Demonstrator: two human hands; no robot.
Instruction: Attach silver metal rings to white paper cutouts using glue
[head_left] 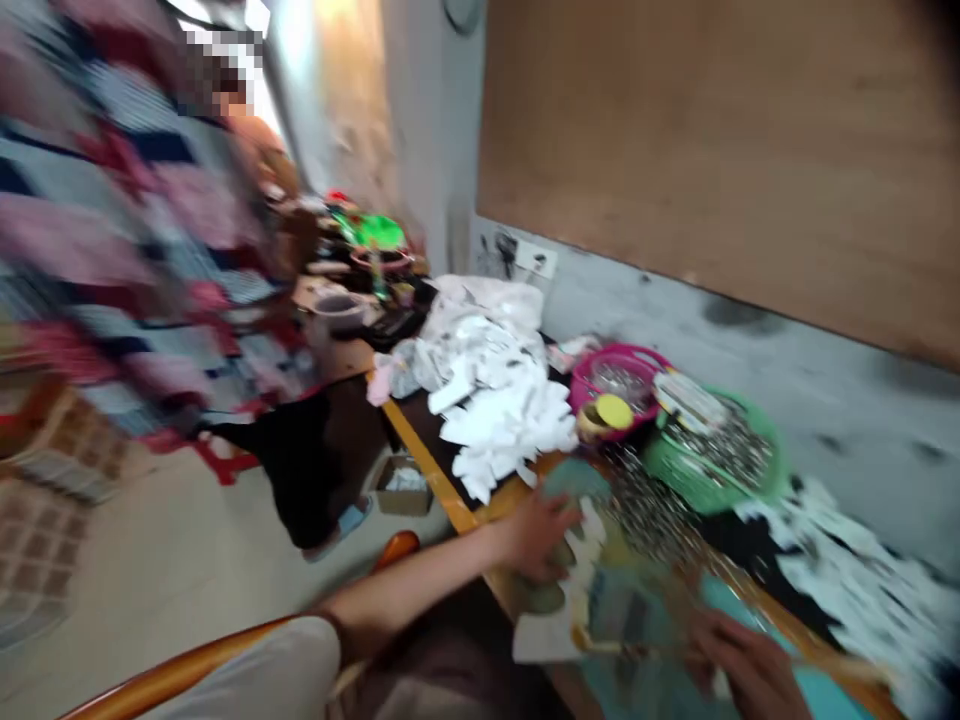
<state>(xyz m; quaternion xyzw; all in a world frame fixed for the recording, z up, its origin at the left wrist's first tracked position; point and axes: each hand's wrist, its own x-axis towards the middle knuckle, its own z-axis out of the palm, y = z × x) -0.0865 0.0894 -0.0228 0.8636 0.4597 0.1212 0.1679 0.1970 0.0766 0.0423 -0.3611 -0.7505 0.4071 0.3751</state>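
Observation:
The picture is smeared by motion. My left hand [538,538] rests at the table's near edge, its fingers curled on white paper pieces [577,560] lying on a teal mat [637,600]. My right hand [746,665] sits lower right on the same mat, fingers bent over something thin that I cannot make out. A heap of small metal parts [660,510] lies just beyond both hands. A pile of white paper cut-outs [502,410] lies further back on the wooden table [427,460].
A pink basket [622,360] and a green basket [757,480] with metal parts stand by the grey wall. More white pieces [855,580] lie at right. A person in a patterned garment [127,230] sits at left by further clutter [367,270]. A cardboard box [401,487] sits on the floor.

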